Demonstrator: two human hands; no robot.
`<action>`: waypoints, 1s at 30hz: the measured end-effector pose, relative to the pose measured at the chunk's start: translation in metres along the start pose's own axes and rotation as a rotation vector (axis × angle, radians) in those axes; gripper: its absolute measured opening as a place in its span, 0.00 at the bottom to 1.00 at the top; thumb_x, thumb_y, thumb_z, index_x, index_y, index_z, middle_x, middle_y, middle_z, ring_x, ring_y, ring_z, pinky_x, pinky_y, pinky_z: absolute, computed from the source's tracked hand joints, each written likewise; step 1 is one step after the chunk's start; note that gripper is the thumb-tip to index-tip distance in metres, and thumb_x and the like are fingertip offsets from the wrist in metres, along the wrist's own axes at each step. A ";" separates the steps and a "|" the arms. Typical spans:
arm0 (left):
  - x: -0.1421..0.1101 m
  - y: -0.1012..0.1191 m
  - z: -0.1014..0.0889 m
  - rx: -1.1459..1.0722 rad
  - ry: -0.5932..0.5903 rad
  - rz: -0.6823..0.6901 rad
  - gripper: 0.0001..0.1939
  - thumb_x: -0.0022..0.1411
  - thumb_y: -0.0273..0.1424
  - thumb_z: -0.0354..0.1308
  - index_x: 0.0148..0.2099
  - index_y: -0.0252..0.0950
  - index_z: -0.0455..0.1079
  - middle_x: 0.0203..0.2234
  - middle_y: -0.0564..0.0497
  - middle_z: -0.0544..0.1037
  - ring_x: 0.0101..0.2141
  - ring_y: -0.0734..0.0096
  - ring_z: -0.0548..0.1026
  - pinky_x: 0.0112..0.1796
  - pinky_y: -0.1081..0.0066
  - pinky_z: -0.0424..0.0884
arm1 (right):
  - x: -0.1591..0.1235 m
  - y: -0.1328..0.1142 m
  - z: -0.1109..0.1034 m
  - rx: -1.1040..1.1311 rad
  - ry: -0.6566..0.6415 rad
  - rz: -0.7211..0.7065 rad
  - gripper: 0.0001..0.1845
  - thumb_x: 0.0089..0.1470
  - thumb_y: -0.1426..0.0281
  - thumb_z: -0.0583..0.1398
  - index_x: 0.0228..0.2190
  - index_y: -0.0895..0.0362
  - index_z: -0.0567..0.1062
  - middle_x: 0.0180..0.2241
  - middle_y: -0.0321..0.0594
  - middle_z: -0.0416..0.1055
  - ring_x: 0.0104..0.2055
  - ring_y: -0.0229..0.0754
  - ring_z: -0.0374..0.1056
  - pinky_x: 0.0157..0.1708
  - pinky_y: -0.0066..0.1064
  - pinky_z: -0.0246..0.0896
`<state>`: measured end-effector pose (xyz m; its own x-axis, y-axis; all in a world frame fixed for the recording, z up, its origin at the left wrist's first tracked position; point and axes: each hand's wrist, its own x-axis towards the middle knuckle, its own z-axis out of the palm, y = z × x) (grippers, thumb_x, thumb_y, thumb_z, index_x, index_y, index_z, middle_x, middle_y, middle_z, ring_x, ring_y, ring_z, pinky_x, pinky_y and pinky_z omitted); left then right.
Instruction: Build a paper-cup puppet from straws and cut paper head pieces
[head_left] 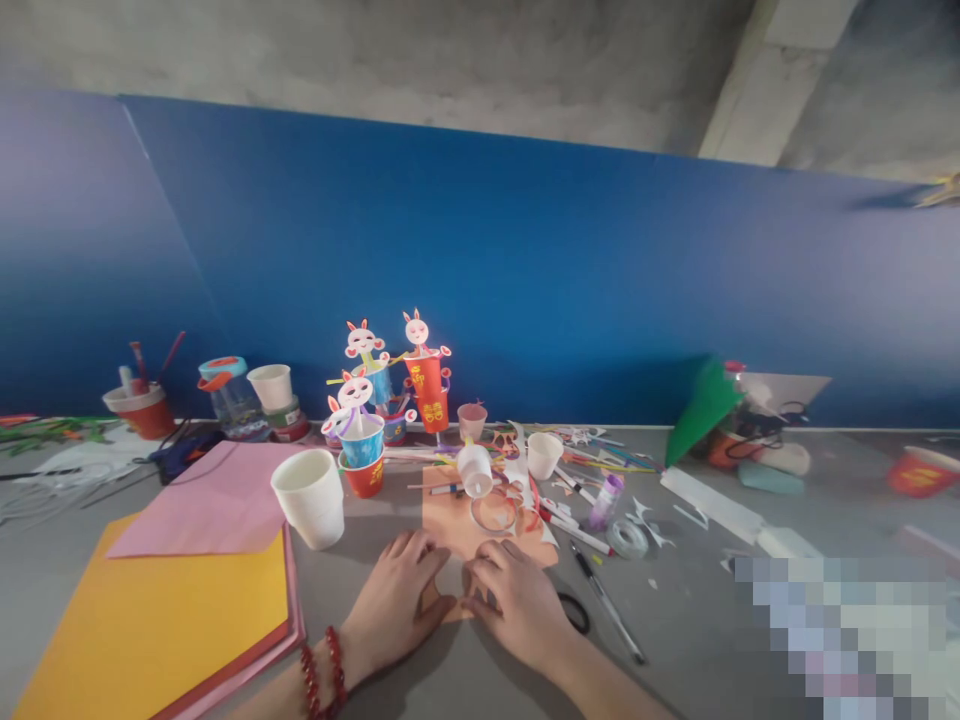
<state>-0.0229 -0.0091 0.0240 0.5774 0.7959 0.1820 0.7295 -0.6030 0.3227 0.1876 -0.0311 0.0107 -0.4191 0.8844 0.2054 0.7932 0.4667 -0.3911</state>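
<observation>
Both my hands rest on a sheet of orange paper (465, 525) lying on the grey table (675, 620). My left hand (397, 600), with a red bead bracelet (322, 670) on its wrist, lies palm down with fingers curled onto the paper's near edge. My right hand (517, 600) lies next to it, its fingers bent and pressing the same edge. Black scissors (576, 612) peek out just right of my right hand. A black pen (607, 605) lies beside them.
A white paper cup (309, 497) stands left of the orange sheet, by pink paper (210, 500) and yellow paper (157, 610). Paper-cup rabbit figures (360, 420) stand at the back before a blue wall (525, 270). Markers, a tape roll (628, 538) and paper scraps lie right.
</observation>
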 end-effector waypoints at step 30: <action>-0.001 -0.009 0.026 -0.166 0.166 -0.077 0.19 0.50 0.25 0.66 0.44 0.39 0.65 0.43 0.46 0.74 0.44 0.54 0.71 0.46 0.57 0.66 | 0.000 0.006 0.018 0.071 0.049 0.009 0.08 0.55 0.71 0.63 0.39 0.51 0.73 0.41 0.37 0.71 0.45 0.45 0.67 0.43 0.32 0.60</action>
<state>-0.0209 -0.0061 -0.0032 0.4444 0.8454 0.2962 0.6907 -0.5340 0.4876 0.1845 -0.0289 -0.0076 -0.3882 0.8885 0.2445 0.7631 0.4587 -0.4554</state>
